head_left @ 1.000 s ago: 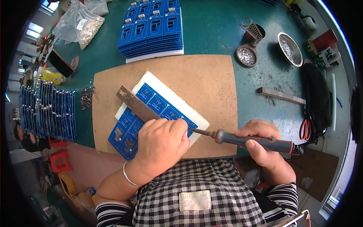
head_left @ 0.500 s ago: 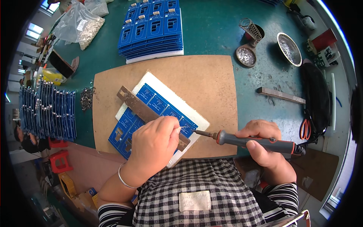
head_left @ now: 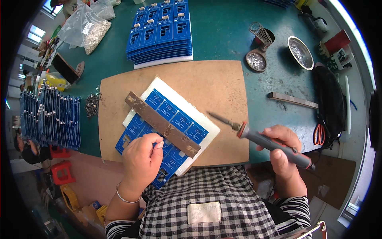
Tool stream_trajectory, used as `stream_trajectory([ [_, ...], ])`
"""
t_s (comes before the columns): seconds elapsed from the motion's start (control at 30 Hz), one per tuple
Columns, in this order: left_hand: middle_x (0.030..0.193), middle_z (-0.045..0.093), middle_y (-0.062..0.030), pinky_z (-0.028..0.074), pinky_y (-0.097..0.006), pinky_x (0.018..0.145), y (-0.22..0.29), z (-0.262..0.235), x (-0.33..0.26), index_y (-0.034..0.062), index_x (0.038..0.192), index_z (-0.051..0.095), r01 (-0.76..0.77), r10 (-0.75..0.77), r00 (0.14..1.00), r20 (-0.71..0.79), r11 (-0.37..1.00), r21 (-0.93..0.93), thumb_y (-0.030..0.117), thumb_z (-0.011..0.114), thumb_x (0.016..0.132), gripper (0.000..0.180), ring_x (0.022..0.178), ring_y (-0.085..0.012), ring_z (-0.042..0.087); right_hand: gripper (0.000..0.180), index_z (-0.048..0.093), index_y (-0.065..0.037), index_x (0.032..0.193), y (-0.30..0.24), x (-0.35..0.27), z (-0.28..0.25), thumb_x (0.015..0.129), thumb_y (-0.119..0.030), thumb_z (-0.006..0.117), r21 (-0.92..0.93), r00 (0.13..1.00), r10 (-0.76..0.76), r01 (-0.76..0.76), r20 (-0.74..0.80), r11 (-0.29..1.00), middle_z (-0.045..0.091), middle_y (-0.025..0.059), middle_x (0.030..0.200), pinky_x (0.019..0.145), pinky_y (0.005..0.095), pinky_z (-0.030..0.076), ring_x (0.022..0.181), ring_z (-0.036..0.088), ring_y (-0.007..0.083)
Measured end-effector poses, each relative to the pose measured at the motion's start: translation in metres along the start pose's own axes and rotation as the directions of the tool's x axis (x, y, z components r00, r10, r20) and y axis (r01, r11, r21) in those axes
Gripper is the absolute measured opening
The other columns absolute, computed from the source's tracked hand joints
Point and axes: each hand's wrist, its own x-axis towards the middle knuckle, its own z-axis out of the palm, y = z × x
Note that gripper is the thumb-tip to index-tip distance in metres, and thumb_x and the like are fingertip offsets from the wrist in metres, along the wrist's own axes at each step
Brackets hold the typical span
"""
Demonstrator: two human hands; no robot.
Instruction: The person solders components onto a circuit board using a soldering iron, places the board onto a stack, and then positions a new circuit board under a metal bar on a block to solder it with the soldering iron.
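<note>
My right hand [head_left: 283, 148] is closed around a grey and orange soldering iron [head_left: 270, 142], its tip pointing up and left above the brown board. My left hand [head_left: 144, 159] pinches a thin strand of solder wire [head_left: 162, 147] between thumb and forefinger. Below it lies a blue circuit board panel [head_left: 184, 119] on a white foam pad [head_left: 213, 129], turned at an angle. Across the panel rests a flat brown metal bar [head_left: 161, 124]. Part of the panel's lower left is hidden by my left hand.
Under the foam is a brown board [head_left: 223, 87] on a green table [head_left: 223, 24]. Stacked blue panels [head_left: 159, 34] stand at the back, others [head_left: 51, 119] at left. A coiled iron stand [head_left: 262, 38], metal bowl [head_left: 300, 53], loose bar [head_left: 293, 99] and orange-handled scissors [head_left: 318, 134] lie right.
The soldering iron has lifted off the panel's right corner and tilted, its tip now higher. My left hand has moved left and toward me with the solder wire, uncovering more of the bar.
</note>
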Motion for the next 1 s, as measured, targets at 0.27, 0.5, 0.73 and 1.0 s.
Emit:
stream_trajectory([
  [0.27, 0.070, 0.057, -0.0094, 0.043, -0.038, 0.058, -0.005, 0.002, -0.019, 0.0028, 0.088, 0.064, -0.217, 0.216, 0.974, -0.071, 0.976, -0.004, 0.005, 0.069, 0.080, 0.010, 0.062, -0.0274, 0.054, 0.031, 0.057, -0.015, 0.103, -0.008, 0.040, 0.088, 0.073, -0.016, 0.066, -0.589, 0.806, -0.386, 0.591, 0.448, 0.551, 0.057, 0.0012, 0.078, 0.058, 0.0339, 0.043, 0.067, 0.059, 0.0187],
  [0.5, 0.084, 0.057, -0.0068, 0.045, -0.039, 0.069, -0.027, -0.005, -0.073, 0.0077, 0.096, 0.066, -0.204, 0.207, 0.978, -0.033, 0.976, 0.073, 0.020, 0.078, 0.073, 0.029, 0.076, -0.0263, 0.056, 0.015, 0.051, -0.013, 0.092, 0.007, 0.042, 0.151, 0.080, -0.017, 0.057, -0.752, 0.839, -0.318, 0.540, 0.442, 0.378, 0.059, 0.0070, 0.085, 0.065, 0.0335, 0.041, 0.073, 0.059, 0.0191],
  [0.73, 0.116, 0.050, -0.0057, 0.036, -0.041, 0.089, -0.024, -0.009, -0.090, 0.0143, 0.123, 0.059, -0.277, 0.257, 0.959, 0.118, 0.938, 0.208, 0.039, 0.083, 0.067, 0.066, 0.099, -0.0264, 0.048, 0.020, 0.052, -0.013, 0.097, 0.010, 0.039, 0.157, 0.080, -0.015, 0.060, -0.750, 0.889, -0.229, 0.457, 0.396, 0.478, 0.059, 0.0085, 0.083, 0.069, 0.0362, 0.043, 0.079, 0.058, 0.0245],
  [1.0, 0.115, 0.052, -0.0063, 0.039, -0.041, 0.089, -0.042, 0.000, -0.099, 0.0123, 0.118, 0.064, -0.300, 0.320, 0.948, -0.002, 0.892, 0.339, 0.010, 0.078, 0.071, 0.049, 0.100, -0.0291, 0.048, 0.026, 0.057, -0.012, 0.094, -0.002, -0.002, 0.083, 0.071, -0.006, 0.066, -0.797, 0.934, -0.347, 0.270, 0.082, 0.540, 0.055, 0.0073, 0.081, 0.069, 0.0380, 0.041, 0.075, 0.051, 0.0265],
])
